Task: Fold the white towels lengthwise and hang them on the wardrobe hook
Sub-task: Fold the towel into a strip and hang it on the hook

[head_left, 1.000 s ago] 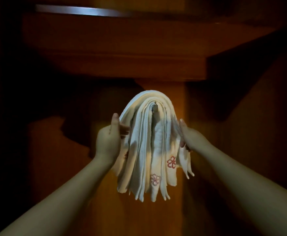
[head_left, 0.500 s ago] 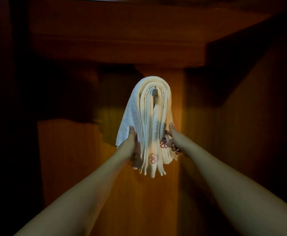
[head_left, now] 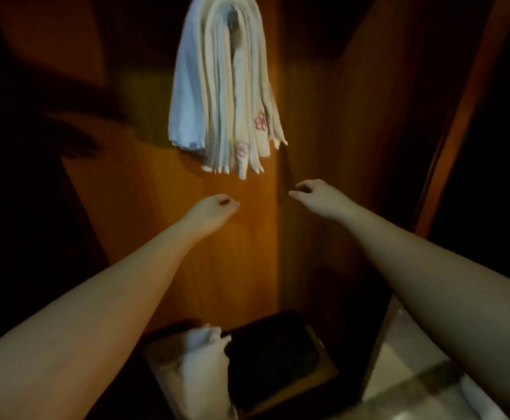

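Because they are draped over the wardrobe hook (head_left: pixel 232 18) at their midpoint, the white towels (head_left: pixel 226 86) hang in narrow lengthwise folds, both halves falling side by side so the weight balances and nothing slides off.

Item 1, towels: several layers, nested one over another, at the top centre of the view, against the wooden wardrobe panel (head_left: pixel 217 253). Lower ends uneven, loose, touching nothing below. Red floral embroidery (head_left: pixel 260 121) shows on 2 of the outer strips, near the bottom. The hook itself is only a small dark shape at the crown of the bundle; blurred, its form cannot be told.

Item 2, left hand (head_left: pixel 209 212): below the towel ends and apart from them. Grip released; fingers loosely curled, holding nothing.

Item 3, right hand (head_left: pixel 315 195): likewise below and to the right of the ends, apart from the cloth. Grip released, fingers loosely bent, nothing in them. Judgement: with both hands clear, this batch counts as hung.

Item 4, lower wardrobe: a dark flat rectangular object (head_left: pixel 273 356), identity unclear, lies on a low wooden shelf (head_left: pixel 323 374). Just beside it on the left sits a bunched white cloth (head_left: pixel 200 365), possibly a further towel awaiting folding; too blurred to confirm.

Item 5, pale tiled floor (head_left: pixel 405 374): at the lower right, outside the wardrobe.
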